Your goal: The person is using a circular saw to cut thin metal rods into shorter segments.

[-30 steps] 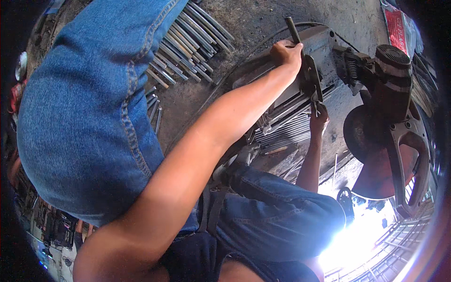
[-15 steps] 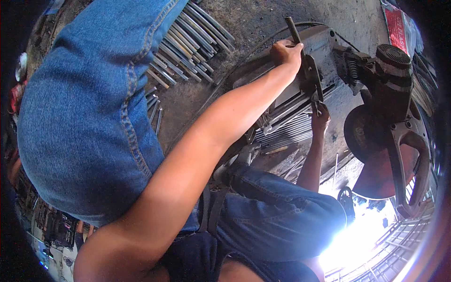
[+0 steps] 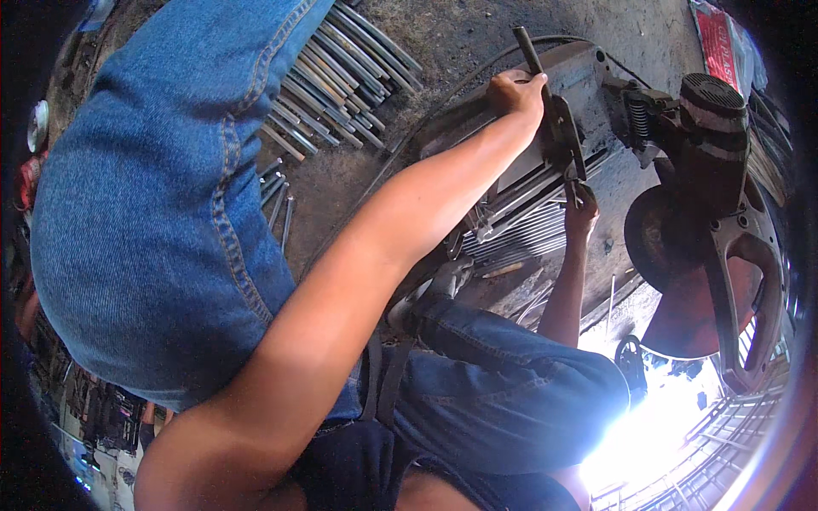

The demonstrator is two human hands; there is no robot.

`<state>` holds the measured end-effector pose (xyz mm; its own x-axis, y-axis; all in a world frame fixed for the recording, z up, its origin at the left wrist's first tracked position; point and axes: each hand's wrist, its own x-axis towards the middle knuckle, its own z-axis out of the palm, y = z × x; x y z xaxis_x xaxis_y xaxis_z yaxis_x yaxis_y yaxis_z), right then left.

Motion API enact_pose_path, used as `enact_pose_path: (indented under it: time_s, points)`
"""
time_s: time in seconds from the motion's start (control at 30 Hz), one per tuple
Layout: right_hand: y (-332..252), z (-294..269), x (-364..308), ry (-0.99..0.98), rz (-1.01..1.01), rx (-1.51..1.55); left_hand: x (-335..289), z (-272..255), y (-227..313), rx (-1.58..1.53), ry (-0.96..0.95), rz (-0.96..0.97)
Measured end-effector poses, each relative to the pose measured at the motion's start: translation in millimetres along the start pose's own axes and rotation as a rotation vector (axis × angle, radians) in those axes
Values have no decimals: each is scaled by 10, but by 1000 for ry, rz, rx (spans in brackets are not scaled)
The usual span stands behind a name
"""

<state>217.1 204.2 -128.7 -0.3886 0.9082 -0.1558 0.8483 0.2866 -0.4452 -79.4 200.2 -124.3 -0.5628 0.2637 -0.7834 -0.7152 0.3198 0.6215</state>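
My left hand [image 3: 516, 94] is closed around a dark round metal bar [image 3: 528, 51], whose far end sticks out beyond my fingers. It sits over the base [image 3: 579, 77] of a cut-off saw, beside a dark metal clamp plate [image 3: 562, 132]. Nearer to me, my right hand [image 3: 582, 213] is closed at the near end of that plate. What its fingers hold is too small and dark to make out. The saw's round blade [image 3: 652, 234] and its loop handle [image 3: 750, 298] are raised to the right of both hands.
Many cut metal rods [image 3: 349, 77] lie piled on the floor at the far left, with several shorter pieces [image 3: 277, 192] closer. A row of thin rods [image 3: 520, 238] lies below the clamp. A cable [image 3: 503, 60] curves behind the base. Bright glare washes out the lower right.
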Motion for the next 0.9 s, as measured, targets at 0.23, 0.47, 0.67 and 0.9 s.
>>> enact_pose_path:
  time_s: [0.23, 0.47, 0.67, 0.9]
  points:
    - [7, -14, 7, 14, -80, -83, 19, -13, 4, -6, -102, -81]
    - [-131, -28, 5, 4, 68, -39, 60, 87, -79, -59, -94, -93]
    - [-157, -29, -32, 23, 45, -232, -11, -118, -155, 358, -251, 477]
    - [-129, -5, -62, 125, -45, -66, -387, -282, -148, 865, -527, 1584]
